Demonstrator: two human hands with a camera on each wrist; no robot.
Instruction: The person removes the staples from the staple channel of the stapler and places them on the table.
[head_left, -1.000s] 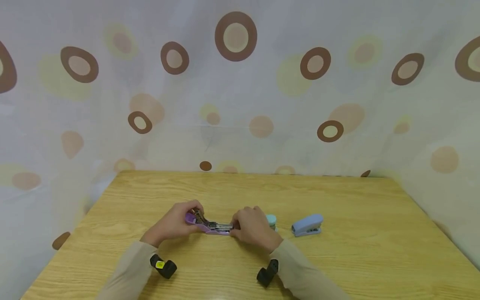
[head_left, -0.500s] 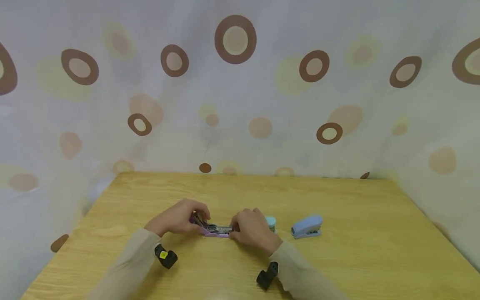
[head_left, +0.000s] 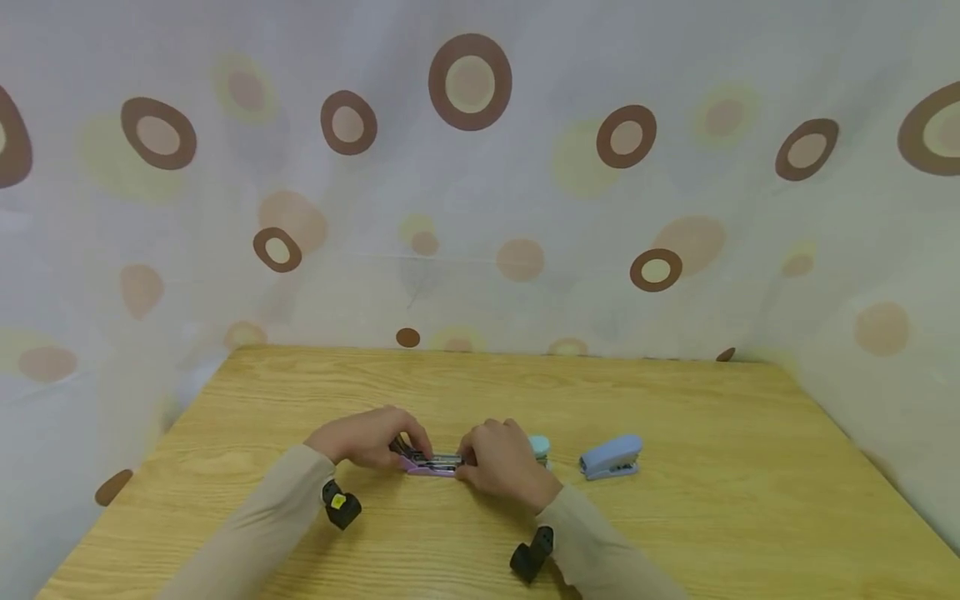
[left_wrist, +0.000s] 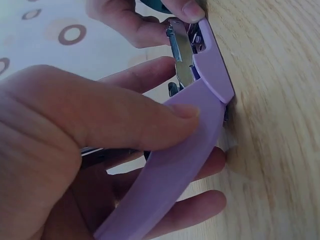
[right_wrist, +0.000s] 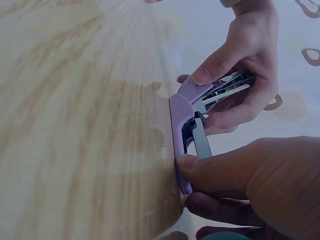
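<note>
At the table [head_left: 750,500], opened purple stapler [left_wrist: 187,157]

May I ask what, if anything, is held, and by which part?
The purple stapler: the left hand grips its opened cover; the right hand pinches the end of its base.

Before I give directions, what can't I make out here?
Head view: purple stapler, ends hidden by left hand and right hand.
Head view: mint stapler, left part behind right hand.
Left wrist view: purple cover, cut off by bottom edge.
Head view: any loaded staples, too small.
</note>
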